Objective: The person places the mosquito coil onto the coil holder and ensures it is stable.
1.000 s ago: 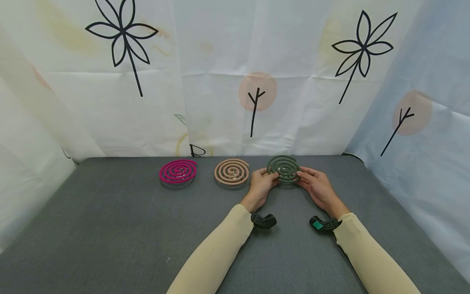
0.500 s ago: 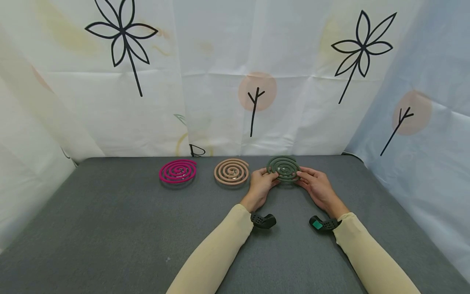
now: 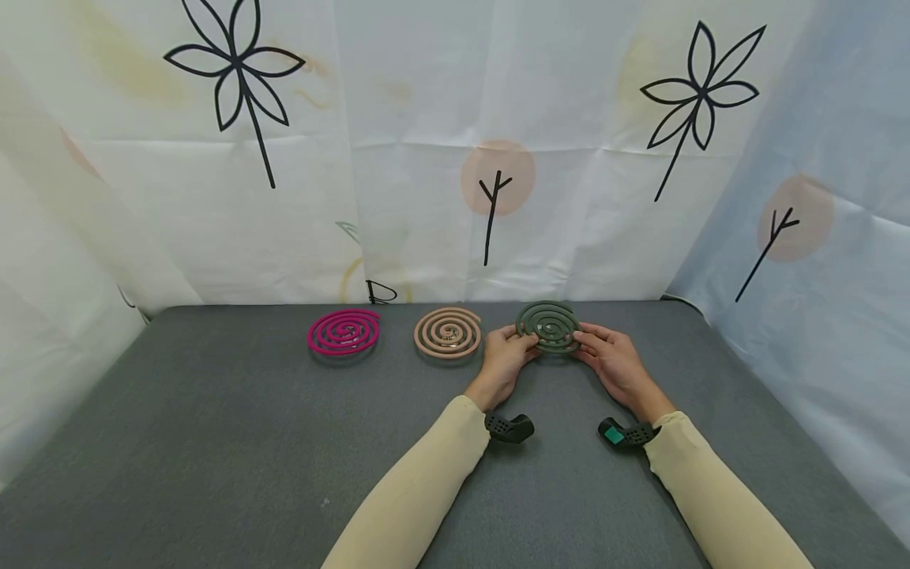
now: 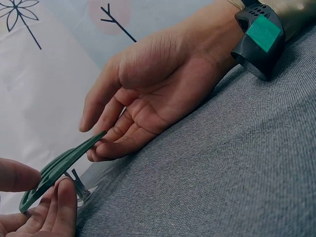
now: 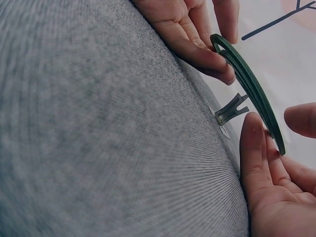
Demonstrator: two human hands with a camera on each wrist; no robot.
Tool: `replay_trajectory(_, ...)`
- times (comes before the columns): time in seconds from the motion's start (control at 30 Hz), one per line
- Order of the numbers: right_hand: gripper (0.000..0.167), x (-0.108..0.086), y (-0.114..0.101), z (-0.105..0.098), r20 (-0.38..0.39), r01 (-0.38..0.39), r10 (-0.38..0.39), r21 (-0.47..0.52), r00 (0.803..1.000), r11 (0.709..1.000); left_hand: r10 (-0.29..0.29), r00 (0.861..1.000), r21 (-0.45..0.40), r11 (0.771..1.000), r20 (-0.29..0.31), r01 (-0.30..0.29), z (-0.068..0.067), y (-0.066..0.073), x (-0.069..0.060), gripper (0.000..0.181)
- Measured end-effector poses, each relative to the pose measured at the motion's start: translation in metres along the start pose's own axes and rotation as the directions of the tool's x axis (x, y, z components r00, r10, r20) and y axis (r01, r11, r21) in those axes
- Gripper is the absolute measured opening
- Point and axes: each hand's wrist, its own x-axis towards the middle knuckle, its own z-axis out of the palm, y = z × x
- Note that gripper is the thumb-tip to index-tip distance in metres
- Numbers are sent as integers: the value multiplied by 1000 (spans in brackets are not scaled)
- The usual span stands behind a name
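Observation:
A dark green mosquito coil (image 3: 548, 326) is at the back of the table, tilted, with a small metal stand (image 5: 231, 109) beneath it. My left hand (image 3: 505, 359) holds its left edge; in the left wrist view the thumb (image 4: 19, 175) touches the upper face and the fingers are below. At the opposite edge, my right hand (image 3: 617, 365) has fingers under the rim. Its thumb (image 5: 302, 119) appears a little apart from the upper face in the right wrist view. Whether the coil sits firmly on the stand I cannot tell.
Left of the hands stand a tan mosquito coil (image 3: 448, 333) and a magenta mosquito coil (image 3: 344, 332), each raised over the grey table (image 3: 213, 442). White printed cloth (image 3: 426, 197) hangs directly behind the table and along both sides. Black camera bands (image 3: 509, 427) sit on the wrists.

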Motion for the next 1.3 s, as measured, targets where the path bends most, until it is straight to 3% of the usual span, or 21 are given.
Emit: replay_trajectory(1.3, 63, -2, -1, 1, 7, 4, -4, 9, 1000, 1000, -8, 1000, 0, 1000, 7, 8, 1, 1, 0, 47)
